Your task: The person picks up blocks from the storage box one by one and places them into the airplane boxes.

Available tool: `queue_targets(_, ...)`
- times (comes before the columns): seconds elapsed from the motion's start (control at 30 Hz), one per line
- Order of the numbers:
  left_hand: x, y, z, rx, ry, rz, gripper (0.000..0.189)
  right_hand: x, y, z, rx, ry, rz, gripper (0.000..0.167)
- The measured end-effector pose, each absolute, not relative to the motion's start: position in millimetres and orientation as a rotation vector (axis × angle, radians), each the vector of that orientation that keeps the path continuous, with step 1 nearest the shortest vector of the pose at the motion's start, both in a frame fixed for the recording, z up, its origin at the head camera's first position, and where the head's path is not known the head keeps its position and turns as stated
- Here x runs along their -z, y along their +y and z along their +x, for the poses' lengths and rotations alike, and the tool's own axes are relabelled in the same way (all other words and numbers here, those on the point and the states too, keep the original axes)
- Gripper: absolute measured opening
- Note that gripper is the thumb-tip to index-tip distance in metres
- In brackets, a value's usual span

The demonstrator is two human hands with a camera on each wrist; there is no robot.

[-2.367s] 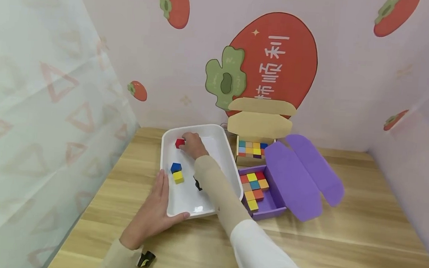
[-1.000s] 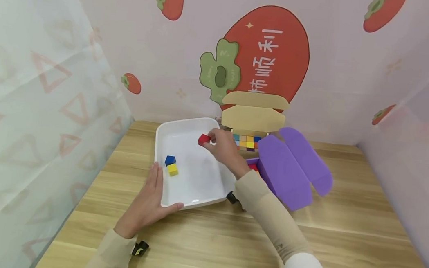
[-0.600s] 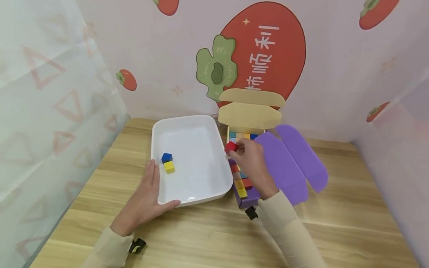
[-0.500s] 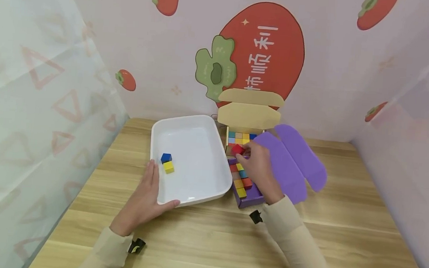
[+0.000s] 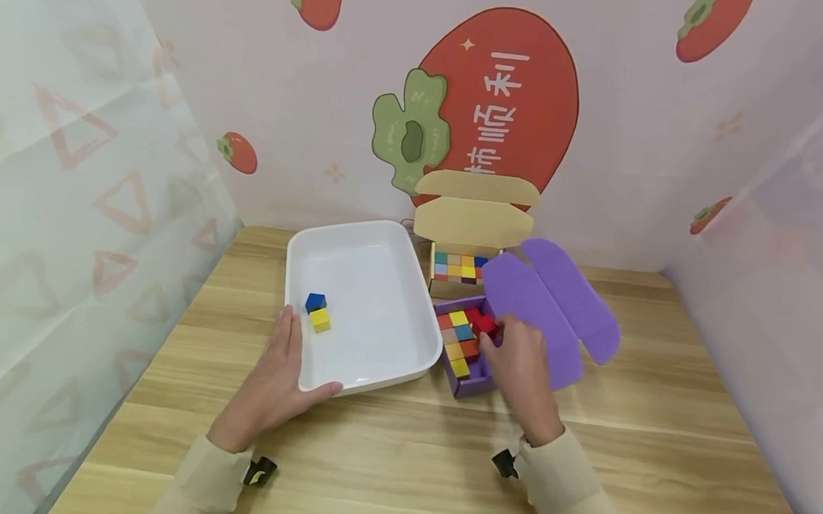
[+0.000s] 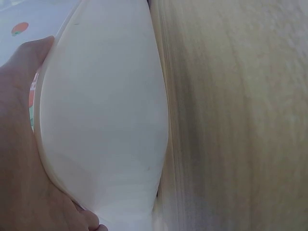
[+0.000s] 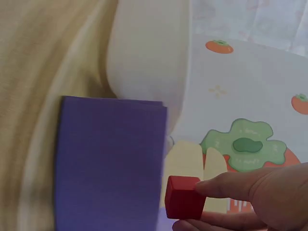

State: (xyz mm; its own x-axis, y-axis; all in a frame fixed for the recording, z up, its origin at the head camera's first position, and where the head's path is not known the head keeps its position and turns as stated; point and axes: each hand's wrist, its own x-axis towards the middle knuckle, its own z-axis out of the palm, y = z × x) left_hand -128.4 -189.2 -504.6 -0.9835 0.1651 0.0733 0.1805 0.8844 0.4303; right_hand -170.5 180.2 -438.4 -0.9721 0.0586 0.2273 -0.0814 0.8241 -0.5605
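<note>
A white tray [image 5: 366, 242] lies at the centre-left; a blue block [image 5: 315, 303] and a yellow block [image 5: 319, 320] touch or nearly touch inside it. My left hand [image 5: 269, 386] rests at its near left corner, fingers straight along the left side and thumb along the near side. In the right wrist view, my right hand [image 7: 281, 197] pinches a red cube [image 7: 185, 197] between thumb and fingers. The head view has that red cube [image 5: 485, 326] over the far right part of the purple box [image 5: 474, 386], where several coloured blocks [image 5: 463, 332] lie in rows.
Behind the purple box, a tan box [image 5: 452, 290] with its lid up holds several coloured blocks. The purple lid [image 5: 552, 321] leans open to the right. Wooden table [image 5: 399, 461] extends in front, and a patterned wall [image 5: 350, 112] stands close behind.
My right hand has picked up the red cube in the tray and carried it right, past the tan box, to the purple box. My left hand has stayed at the tray's corner.
</note>
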Motion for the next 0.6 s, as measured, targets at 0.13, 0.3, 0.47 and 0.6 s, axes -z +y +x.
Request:
queue_targets(0.13, 504.6, -189.9, -128.8, 0.693, -3.018, -0.28, 0.139, 447.4, 178.3, -161.7, -0.794, -2.784, -0.018, 0.028)
queue_targets(0.3, 505.1, -189.1, -128.6, 0.697, -3.027, -0.272, 0.14, 457.2, 177.9, -157.4, -0.726, -2.774, -0.016, 0.023)
queue_targets(0.47, 504.7, -188.4, -128.9, 0.682, -3.033, -0.277, 0.14, 462.3, 179.1, -157.7, -0.674, -2.771, -0.043, 0.022)
queue_targets(0.6, 504.5, -187.8, -129.1, 0.679, -3.033, -0.276, 0.14, 466.0, 178.8, -160.0, -0.653, -2.786, -0.042, 0.024)
